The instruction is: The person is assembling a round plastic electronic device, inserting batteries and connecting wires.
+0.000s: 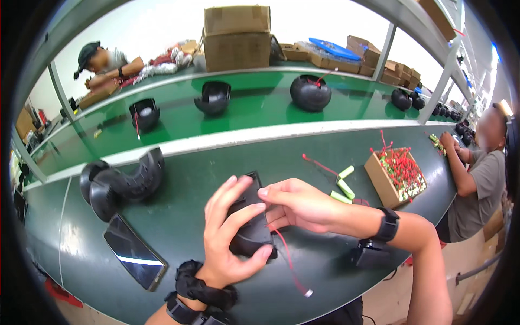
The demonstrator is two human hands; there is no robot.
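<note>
Centrally, left hand [226,245] gripping one black shell [254,231], right hand [304,205], grip unclear, three green cells [345,189]

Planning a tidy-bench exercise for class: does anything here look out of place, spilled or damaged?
The phone, left of the left hand, looks out of place, lying askew beside black curved parts. No clear spill or damage shows.

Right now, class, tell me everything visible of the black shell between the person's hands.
The black shell looks like smooth moulded plastic, with a long straight right edge and a curved lower part. It is tilted above the dark green bench. The left hand spreads across it, partly hiding it; the right hand is at its right edge. A red wire trails beside it; whether attached is unclear.
</note>
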